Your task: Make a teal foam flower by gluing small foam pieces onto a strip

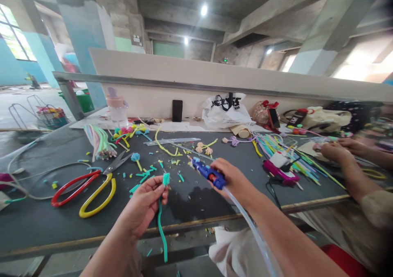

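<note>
Pinched in the fingertips of my left hand is a green pipe cleaner. Its top is a short, thick green head, and the long tail hangs down past the table's front edge. My right hand is wrapped round a blue hot glue gun whose nozzle points up and left, apart from the green piece. A long translucent glue stick trails from the gun's back under my forearm. Short green cut pieces lie just beyond my left hand. Big scissors with red and yellow handles lie open to the left.
A pastel bundle of pipe cleaners and a bottle are at back left. A phone and white bag stand along the back. Rightward are a magenta glue gun, loose pipe cleaners and another person's hands.
</note>
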`<state>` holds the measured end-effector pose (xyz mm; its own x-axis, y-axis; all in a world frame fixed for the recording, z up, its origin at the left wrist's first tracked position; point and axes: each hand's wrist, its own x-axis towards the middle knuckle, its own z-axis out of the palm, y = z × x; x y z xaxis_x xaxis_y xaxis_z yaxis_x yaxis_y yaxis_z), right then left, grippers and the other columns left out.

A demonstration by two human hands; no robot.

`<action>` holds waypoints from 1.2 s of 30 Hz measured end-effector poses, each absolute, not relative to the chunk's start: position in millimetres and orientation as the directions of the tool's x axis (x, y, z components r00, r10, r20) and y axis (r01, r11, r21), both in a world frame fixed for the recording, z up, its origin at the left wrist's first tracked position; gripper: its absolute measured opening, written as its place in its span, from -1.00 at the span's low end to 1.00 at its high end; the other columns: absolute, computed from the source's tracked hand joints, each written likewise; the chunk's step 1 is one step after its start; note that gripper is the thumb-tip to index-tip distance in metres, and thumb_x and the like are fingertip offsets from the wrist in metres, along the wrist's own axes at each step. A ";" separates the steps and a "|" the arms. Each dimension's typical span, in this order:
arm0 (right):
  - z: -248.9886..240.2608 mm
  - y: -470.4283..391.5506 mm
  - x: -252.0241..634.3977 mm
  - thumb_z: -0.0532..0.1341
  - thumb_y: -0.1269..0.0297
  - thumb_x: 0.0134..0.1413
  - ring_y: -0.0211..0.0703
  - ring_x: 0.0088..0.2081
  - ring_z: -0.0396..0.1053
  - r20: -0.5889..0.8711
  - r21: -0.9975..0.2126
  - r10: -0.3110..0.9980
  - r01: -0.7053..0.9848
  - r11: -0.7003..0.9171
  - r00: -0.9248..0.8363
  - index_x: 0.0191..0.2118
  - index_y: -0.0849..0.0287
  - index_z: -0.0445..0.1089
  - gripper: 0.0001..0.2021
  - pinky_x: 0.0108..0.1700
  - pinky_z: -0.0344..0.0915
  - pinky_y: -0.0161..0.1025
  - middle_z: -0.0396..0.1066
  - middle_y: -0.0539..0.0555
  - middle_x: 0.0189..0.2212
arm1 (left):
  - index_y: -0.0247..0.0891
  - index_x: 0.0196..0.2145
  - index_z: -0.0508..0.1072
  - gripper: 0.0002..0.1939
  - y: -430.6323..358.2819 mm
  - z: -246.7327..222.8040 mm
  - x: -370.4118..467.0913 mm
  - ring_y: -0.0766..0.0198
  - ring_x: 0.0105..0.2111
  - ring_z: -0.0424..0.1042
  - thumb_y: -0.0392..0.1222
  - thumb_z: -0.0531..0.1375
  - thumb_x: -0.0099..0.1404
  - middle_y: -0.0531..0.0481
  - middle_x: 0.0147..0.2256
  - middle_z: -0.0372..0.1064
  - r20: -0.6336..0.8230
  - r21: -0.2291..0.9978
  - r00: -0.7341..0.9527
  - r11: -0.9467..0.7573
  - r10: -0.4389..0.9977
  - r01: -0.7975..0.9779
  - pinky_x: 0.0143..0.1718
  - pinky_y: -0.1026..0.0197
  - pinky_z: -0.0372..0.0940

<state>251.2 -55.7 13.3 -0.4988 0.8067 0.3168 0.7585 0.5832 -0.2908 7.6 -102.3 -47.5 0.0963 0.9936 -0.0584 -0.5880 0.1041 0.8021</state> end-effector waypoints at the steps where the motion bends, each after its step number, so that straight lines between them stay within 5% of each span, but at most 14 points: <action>1: 12.4 -59.4 247.2 0.13 0.39 -0.08 -0.19 -0.31 0.28 0.343 -0.305 0.751 0.690 0.657 -0.564 -0.29 0.14 0.25 -0.85 -0.28 0.17 -0.32 0.31 0.06 -0.34 | -0.34 -0.30 0.45 -0.83 -102.0 -48.1 7.3 0.44 -0.51 0.25 -0.33 0.27 0.08 0.00 -0.44 0.33 -0.053 0.803 0.094 0.098 0.994 -0.588 -0.52 0.39 0.21; 4: 8.1 -70.6 236.0 0.11 0.39 -0.05 -0.19 -0.32 0.29 0.366 -0.292 0.624 0.551 0.782 -0.691 -0.30 0.14 0.25 -0.88 -0.31 0.17 -0.32 0.33 0.06 -0.37 | -0.34 -0.28 0.44 -0.83 -101.5 -49.9 6.5 0.45 -0.52 0.25 -0.33 0.26 0.10 0.01 -0.44 0.32 -0.054 0.804 0.083 0.092 0.995 -0.588 -0.51 0.41 0.20; 9: 2.7 -80.5 224.2 0.12 0.31 -0.03 -0.20 -0.38 0.29 0.313 -0.175 0.582 0.556 0.812 -0.751 -0.37 0.14 0.24 -0.94 -0.39 0.11 -0.32 0.33 0.04 -0.41 | -0.35 -0.28 0.44 -0.82 -101.3 -50.1 6.2 0.46 -0.52 0.23 -0.34 0.27 0.10 0.03 -0.47 0.30 -0.047 0.797 0.066 0.077 0.997 -0.599 -0.52 0.42 0.19; 22: -0.8 -82.3 215.6 0.09 0.13 0.02 -0.23 -0.45 0.26 0.257 -0.015 0.585 0.602 0.798 -0.769 -0.45 0.14 0.22 -0.81 -0.45 0.00 -0.29 0.32 0.02 -0.47 | -0.34 -0.30 0.44 -0.85 -102.5 -49.8 6.4 0.46 -0.52 0.25 -0.33 0.25 0.12 0.03 -0.45 0.32 -0.017 0.806 0.052 0.044 0.999 -0.590 -0.49 0.40 0.22; 36: -5.9 -82.8 216.2 0.07 0.19 -0.03 -0.21 -0.47 0.27 0.250 0.027 0.593 0.618 0.785 -0.765 -0.50 0.16 0.24 -0.84 -0.47 -0.01 -0.26 0.33 0.03 -0.53 | -0.33 -0.30 0.43 -0.85 -101.6 -50.6 6.4 0.45 -0.52 0.25 -0.33 0.26 0.11 0.03 -0.45 0.33 -0.026 0.813 0.048 0.049 0.998 -0.580 -0.49 0.40 0.21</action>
